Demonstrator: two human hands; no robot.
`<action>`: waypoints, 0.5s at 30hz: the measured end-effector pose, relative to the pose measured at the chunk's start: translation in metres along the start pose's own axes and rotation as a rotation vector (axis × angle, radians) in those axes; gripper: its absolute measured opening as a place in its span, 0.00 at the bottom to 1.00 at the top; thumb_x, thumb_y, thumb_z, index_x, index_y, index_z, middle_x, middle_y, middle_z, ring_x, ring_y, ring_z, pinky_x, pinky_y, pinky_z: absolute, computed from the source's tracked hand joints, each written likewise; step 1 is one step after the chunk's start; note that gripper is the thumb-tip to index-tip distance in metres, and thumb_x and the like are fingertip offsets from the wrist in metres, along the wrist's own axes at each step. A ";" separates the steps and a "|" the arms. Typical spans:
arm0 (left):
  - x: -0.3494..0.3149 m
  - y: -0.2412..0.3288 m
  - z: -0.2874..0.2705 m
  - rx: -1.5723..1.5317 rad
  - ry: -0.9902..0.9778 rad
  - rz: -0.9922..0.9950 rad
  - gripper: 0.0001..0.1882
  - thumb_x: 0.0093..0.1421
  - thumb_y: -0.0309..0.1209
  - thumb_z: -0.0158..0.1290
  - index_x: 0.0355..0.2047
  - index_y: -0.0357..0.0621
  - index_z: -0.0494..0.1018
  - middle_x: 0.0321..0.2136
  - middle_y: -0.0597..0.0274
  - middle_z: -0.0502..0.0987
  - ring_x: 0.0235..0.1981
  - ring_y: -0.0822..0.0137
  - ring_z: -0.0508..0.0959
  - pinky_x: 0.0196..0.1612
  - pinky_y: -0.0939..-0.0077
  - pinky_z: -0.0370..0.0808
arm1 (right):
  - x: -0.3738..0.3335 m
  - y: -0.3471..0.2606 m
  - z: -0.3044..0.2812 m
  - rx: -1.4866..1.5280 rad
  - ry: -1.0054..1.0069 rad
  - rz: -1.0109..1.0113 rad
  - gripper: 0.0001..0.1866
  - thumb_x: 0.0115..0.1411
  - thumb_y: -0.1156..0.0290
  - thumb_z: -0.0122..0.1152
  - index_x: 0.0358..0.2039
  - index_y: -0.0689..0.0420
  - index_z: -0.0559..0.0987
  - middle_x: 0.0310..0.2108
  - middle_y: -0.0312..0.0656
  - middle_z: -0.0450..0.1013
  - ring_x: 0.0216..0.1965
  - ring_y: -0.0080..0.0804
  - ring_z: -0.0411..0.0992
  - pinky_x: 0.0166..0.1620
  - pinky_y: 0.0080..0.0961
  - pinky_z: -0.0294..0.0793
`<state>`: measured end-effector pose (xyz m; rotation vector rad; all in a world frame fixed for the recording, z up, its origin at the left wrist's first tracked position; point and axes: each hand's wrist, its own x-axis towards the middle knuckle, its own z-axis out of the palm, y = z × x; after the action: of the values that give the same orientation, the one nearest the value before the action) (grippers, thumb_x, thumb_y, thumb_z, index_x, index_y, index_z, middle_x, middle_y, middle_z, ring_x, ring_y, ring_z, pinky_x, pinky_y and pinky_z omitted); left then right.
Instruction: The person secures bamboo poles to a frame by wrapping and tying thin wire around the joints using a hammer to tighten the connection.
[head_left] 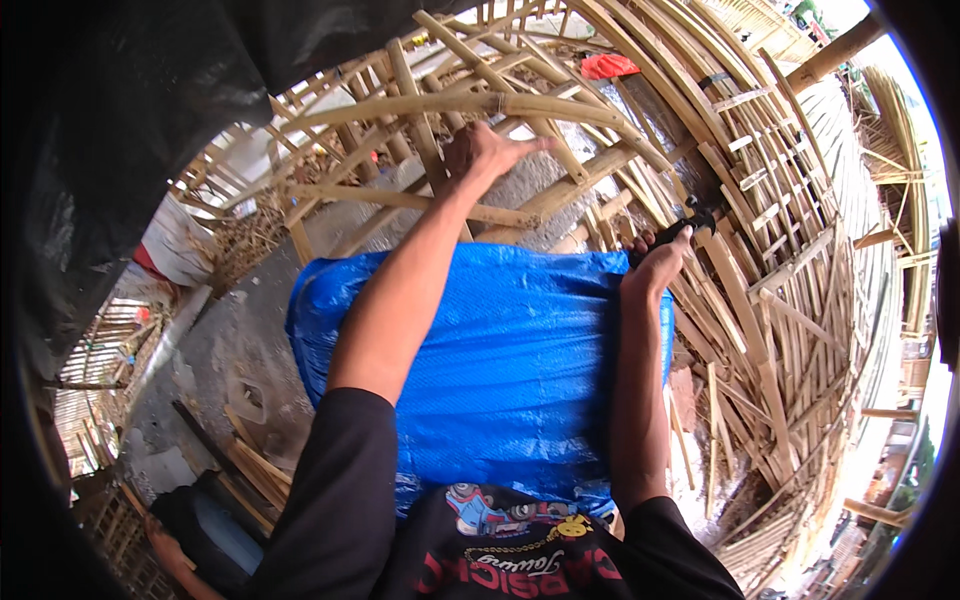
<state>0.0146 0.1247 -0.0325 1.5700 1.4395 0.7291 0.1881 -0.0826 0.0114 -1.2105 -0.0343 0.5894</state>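
Observation:
My left hand point(478, 155) reaches out to a frame of split bamboo poles point(420, 110). Its thumb stretches to the right, while the other fingers curl at a slat and are partly hidden. Just above it runs a thick, curved bamboo pole point(480, 104). On the right, my right hand point(662, 258) is closed around the grip of a black hand-held tool point(695, 222), whose kind I cannot make out. The tool points toward the bamboo pieces beyond. A blue woven plastic sheet point(510, 350) lies over my lap, beneath both forearms.
Long bamboo strips and slatted panels point(780, 200) pile up along the right. Black sheeting point(150, 130) hangs at the upper left. A red scrap point(608, 66) lies at the far side. Another person's arm point(168, 548) shows at the lower left, near loose wood strips point(250, 470).

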 end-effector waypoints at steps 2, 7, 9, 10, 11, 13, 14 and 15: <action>-0.014 0.025 0.000 0.057 -0.010 -0.002 0.90 0.19 0.75 0.68 0.68 0.25 0.35 0.59 0.28 0.64 0.57 0.43 0.72 0.60 0.60 0.72 | 0.010 -0.004 -0.012 0.052 0.036 0.066 0.24 0.69 0.43 0.45 0.36 0.54 0.64 0.19 0.35 0.59 0.16 0.25 0.57 0.21 0.26 0.63; -0.026 0.041 -0.015 0.135 0.047 0.033 0.83 0.18 0.75 0.68 0.63 0.21 0.52 0.51 0.29 0.72 0.49 0.43 0.78 0.53 0.62 0.77 | 0.022 0.007 -0.021 0.126 -0.005 0.121 0.24 0.69 0.44 0.43 0.34 0.55 0.66 0.19 0.33 0.59 0.15 0.23 0.57 0.22 0.26 0.62; -0.021 0.031 -0.015 0.155 0.156 0.125 0.79 0.18 0.74 0.69 0.57 0.16 0.60 0.50 0.29 0.73 0.51 0.45 0.78 0.54 0.62 0.76 | 0.017 0.010 -0.017 0.152 -0.007 0.105 0.24 0.68 0.43 0.45 0.33 0.55 0.66 0.19 0.32 0.59 0.15 0.23 0.57 0.22 0.25 0.62; -0.020 0.034 -0.015 0.242 0.154 0.132 0.77 0.19 0.75 0.68 0.54 0.14 0.62 0.48 0.29 0.74 0.49 0.46 0.79 0.52 0.61 0.77 | 0.016 0.007 -0.017 0.166 -0.008 0.093 0.25 0.68 0.43 0.45 0.33 0.54 0.66 0.19 0.32 0.59 0.15 0.23 0.57 0.22 0.25 0.62; -0.020 0.036 -0.018 0.311 0.145 0.121 0.74 0.20 0.76 0.67 0.50 0.16 0.66 0.44 0.30 0.76 0.45 0.46 0.80 0.47 0.60 0.79 | 0.015 0.007 -0.015 0.200 0.009 0.086 0.24 0.67 0.43 0.47 0.32 0.54 0.66 0.19 0.32 0.58 0.16 0.23 0.56 0.22 0.24 0.62; -0.037 0.061 -0.014 0.365 0.120 0.124 0.70 0.21 0.77 0.66 0.46 0.17 0.70 0.41 0.31 0.78 0.41 0.45 0.82 0.43 0.59 0.81 | 0.019 -0.002 -0.023 0.243 0.036 0.029 0.22 0.67 0.45 0.50 0.34 0.53 0.65 0.21 0.33 0.59 0.18 0.22 0.57 0.23 0.24 0.63; -0.044 0.071 -0.013 0.378 0.110 0.165 0.67 0.21 0.77 0.65 0.42 0.19 0.72 0.36 0.32 0.79 0.37 0.45 0.82 0.38 0.58 0.81 | 0.020 -0.004 -0.025 0.265 0.050 0.004 0.22 0.67 0.45 0.50 0.35 0.53 0.64 0.21 0.33 0.59 0.18 0.22 0.57 0.24 0.24 0.64; -0.052 0.077 -0.017 0.389 0.106 0.199 0.64 0.22 0.78 0.65 0.37 0.20 0.75 0.31 0.33 0.80 0.33 0.45 0.83 0.33 0.57 0.81 | 0.017 -0.005 -0.024 0.266 0.050 0.000 0.22 0.67 0.45 0.50 0.35 0.53 0.64 0.21 0.33 0.59 0.18 0.22 0.57 0.24 0.24 0.64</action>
<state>0.0281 0.0804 0.0491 2.0219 1.5864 0.6819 0.2122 -0.0969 0.0024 -0.9659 0.0842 0.5453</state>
